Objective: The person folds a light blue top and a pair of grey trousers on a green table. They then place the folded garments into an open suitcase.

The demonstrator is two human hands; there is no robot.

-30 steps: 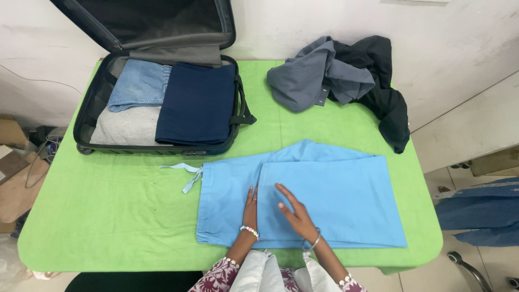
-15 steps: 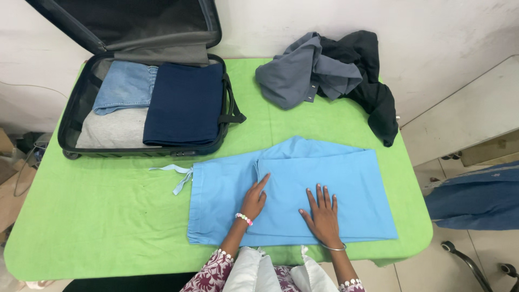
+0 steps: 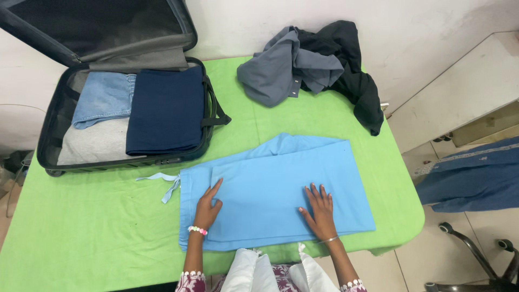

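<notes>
A pair of light blue trousers [image 3: 270,186] lies folded flat on the green-covered table [image 3: 86,216], its drawstring [image 3: 162,183] trailing to the left. My left hand [image 3: 208,206] rests on the waist end, fingers loosely curled, index finger pointing along the fold edge. My right hand [image 3: 320,208] lies flat with fingers spread on the right part of the cloth. Neither hand holds anything.
An open black suitcase [image 3: 54,162] at the back left holds folded navy [image 3: 165,111], denim [image 3: 102,97] and grey [image 3: 92,143] clothes. A heap of grey and black garments [image 3: 308,67] lies at the back. A blue cloth [image 3: 476,173] and chair wheels are right of the table.
My hands have slid apart over the trousers: the left toward the waist, the right outward and flat. The view has shifted, so everything sits further left in frame.
</notes>
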